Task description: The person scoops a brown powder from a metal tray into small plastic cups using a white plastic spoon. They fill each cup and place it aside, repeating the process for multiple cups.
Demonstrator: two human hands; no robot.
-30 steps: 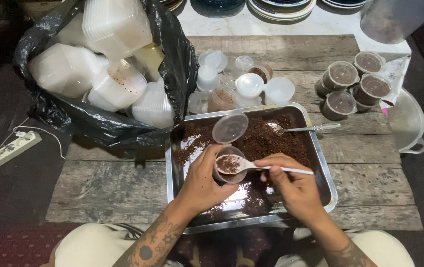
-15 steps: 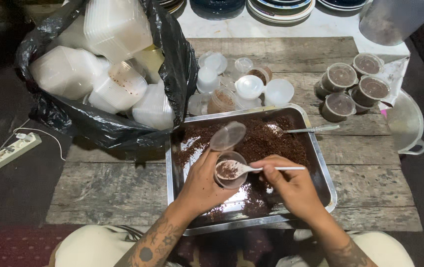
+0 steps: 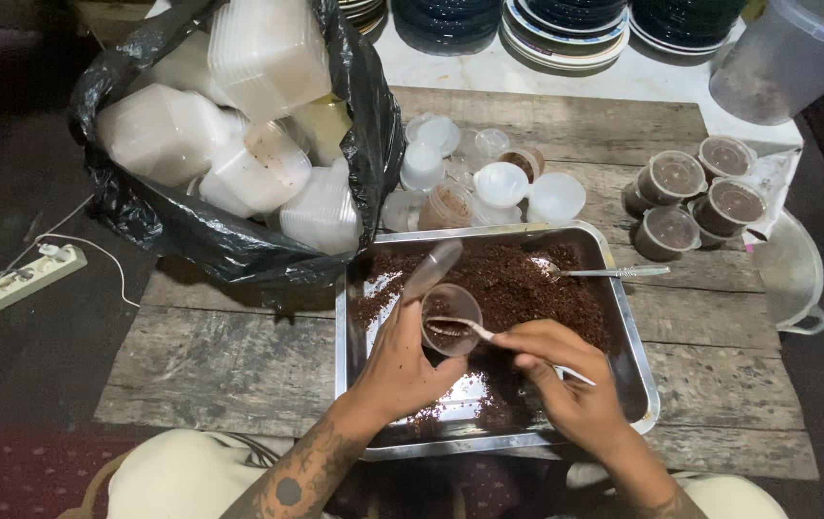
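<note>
The spoon (image 3: pixel 460 329) has tipped into the small cup (image 3: pixel 450 319), whose lid (image 3: pixel 431 271) seemingly swung more upright.

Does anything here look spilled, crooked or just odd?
Nothing is spilled outside the rectangular metal tray. One oddity: a second metal spoon lies loose in the dark brown crumbly mix, handle resting over the tray's right rim. The small clear plastic cup's hinged lid stands open and tilted.

Bare forearms, the left one tattooed; pale trousers on the knees.
</note>
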